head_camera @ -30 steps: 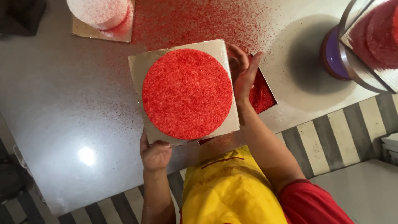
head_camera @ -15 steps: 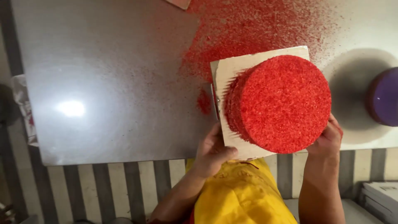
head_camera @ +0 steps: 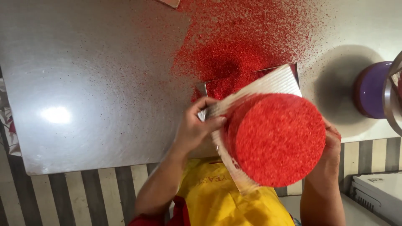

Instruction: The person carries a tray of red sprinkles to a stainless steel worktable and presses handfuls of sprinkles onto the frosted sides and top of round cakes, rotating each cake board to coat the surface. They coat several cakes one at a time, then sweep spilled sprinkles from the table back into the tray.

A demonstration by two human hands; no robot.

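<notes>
Currently the round red-crumb cake sits on a square white cake board, both tilted steeply w/ the cake's flat top facing the camera, held above the near edge of the steel table. Left hand is closed on the board's left edge: thumb over the upper face, fingers curled round the rim, just beside the cake's side wall. Right hand sits at the cake's right side, mostly hidden behind it; only a strip of the fingers shows, so how far open it is can't be told. Loose red crumbs cover the table from the far edge down to the board, densest directly behind it. A flat square metal tray lies under that heap, approx. mid-table, partly hidden by the board. A purple stand stands near the right edge, well apart from the cake.
</notes>
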